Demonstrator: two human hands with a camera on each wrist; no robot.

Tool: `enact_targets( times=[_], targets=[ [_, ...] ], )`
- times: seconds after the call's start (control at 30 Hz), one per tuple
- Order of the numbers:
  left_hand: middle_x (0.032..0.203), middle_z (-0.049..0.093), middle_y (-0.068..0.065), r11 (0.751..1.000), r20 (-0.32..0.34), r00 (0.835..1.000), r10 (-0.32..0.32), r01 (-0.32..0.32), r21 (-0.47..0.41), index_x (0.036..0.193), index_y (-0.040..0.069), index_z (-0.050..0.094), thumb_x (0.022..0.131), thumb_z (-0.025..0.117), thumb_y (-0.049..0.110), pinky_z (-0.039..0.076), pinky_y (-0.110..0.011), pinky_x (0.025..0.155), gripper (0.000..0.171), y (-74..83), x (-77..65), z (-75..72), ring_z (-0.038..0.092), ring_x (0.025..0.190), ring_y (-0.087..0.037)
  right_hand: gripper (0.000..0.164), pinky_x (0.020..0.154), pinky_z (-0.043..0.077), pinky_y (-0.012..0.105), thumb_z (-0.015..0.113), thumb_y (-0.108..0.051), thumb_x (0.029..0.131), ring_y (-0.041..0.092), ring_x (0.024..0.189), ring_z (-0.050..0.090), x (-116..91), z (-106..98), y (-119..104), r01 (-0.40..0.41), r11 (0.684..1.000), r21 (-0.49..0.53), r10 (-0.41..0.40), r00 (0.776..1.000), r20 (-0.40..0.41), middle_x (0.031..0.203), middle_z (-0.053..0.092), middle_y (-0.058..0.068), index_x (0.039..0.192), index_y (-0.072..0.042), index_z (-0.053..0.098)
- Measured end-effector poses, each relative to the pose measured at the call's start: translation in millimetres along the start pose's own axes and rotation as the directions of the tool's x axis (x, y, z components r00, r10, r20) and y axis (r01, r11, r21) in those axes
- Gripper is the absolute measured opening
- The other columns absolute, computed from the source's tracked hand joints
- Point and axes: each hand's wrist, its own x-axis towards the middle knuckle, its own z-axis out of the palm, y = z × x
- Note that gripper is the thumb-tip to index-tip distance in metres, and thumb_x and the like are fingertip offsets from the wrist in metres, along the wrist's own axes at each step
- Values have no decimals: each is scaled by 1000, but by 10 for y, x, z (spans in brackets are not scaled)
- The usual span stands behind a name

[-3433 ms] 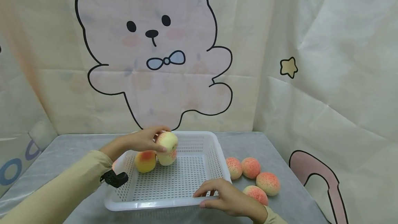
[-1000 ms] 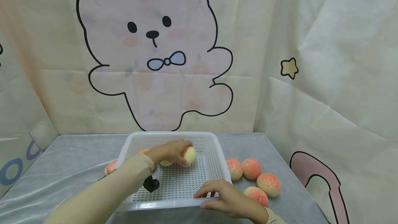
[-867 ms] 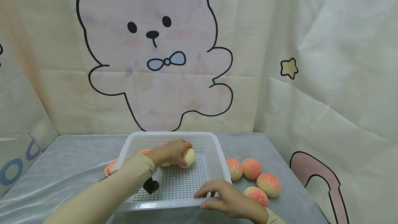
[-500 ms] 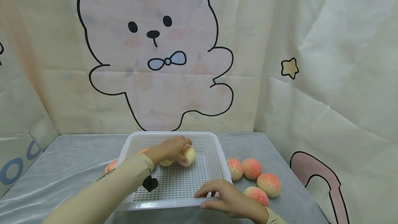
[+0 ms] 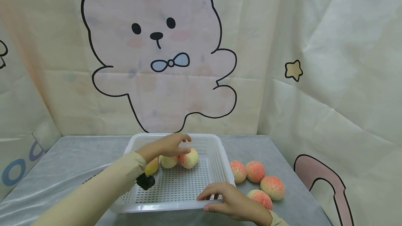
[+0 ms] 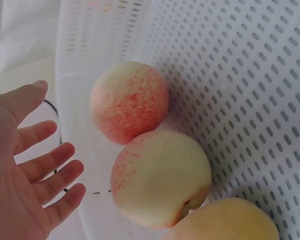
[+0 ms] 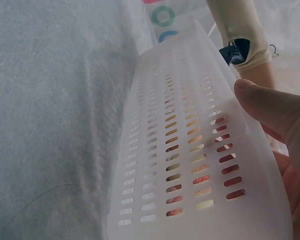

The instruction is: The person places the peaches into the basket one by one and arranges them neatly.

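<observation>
A white perforated plastic basket (image 5: 176, 205) sits on the grey table. Inside, toward its back left, three peaches lie in a row: a yellow peach (image 5: 152, 166), a pale peach (image 5: 168, 162) and a red-speckled peach (image 5: 189, 159). My left hand (image 5: 169, 144) hovers above them with fingers spread and nothing in its grasp; the left wrist view shows its palm beside the speckled peach (image 6: 131, 102). At the basket's near right corner, my right hand (image 5: 230, 200) grips the rim, thumb outside and fingers over the inner side. Its thumb (image 7: 270, 107) presses the wall in the right wrist view.
Several red-speckled peaches (image 5: 272, 187) lie on the table (image 5: 248, 145) to the right of the basket. A cloth backdrop (image 5: 242, 107) with a cartoon bear stands behind the table. My left forearm (image 5: 103, 184) crosses over the basket's left side.
Over these frames my left hand carried the speckled peach rightward and down into the basket beside the pale one, then let go and rose off it. My right hand stayed on the rim.
</observation>
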Motion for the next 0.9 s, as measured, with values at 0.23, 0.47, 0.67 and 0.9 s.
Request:
enact_targets(
  times=[0.23,0.47,0.67,0.9],
  targets=[
    [131,63,-14,997,-31,1000,-3,1,-74,135,12,58,100,62,33,49,-52,103,41,-27,-183,-144,58,125,-37,24,77,53,20,70,-21,94,-3,94,62,-6,1,1,-1,1000,2,1,1000,-3,111,77,5,116,-12,75],
    [135,63,-14,985,-100,994,51,-66,-158,138,9,58,103,58,33,50,-50,100,42,-133,-372,-293,60,122,-33,24,77,53,21,69,-22,95,-1,95,63,-2,2,-8,-6,1000,7,6,1000,-3,112,76,4,117,-13,75],
    [132,64,-18,973,-185,981,60,-100,-210,136,7,58,104,57,28,52,-51,98,38,-318,-539,-420,62,119,-34,23,77,53,20,70,-21,95,-1,97,63,-5,0,-15,2,1000,-17,-2,1000,-11,113,76,3,116,-14,75],
    [133,63,-22,970,-229,973,12,-67,-234,136,1,56,105,56,25,49,-56,101,40,-557,-760,-511,60,122,-41,23,77,53,20,70,-20,94,-1,95,63,-9,-11,3,11,1000,-27,-12,1000,-15,112,77,2,116,-14,75]
  ],
)
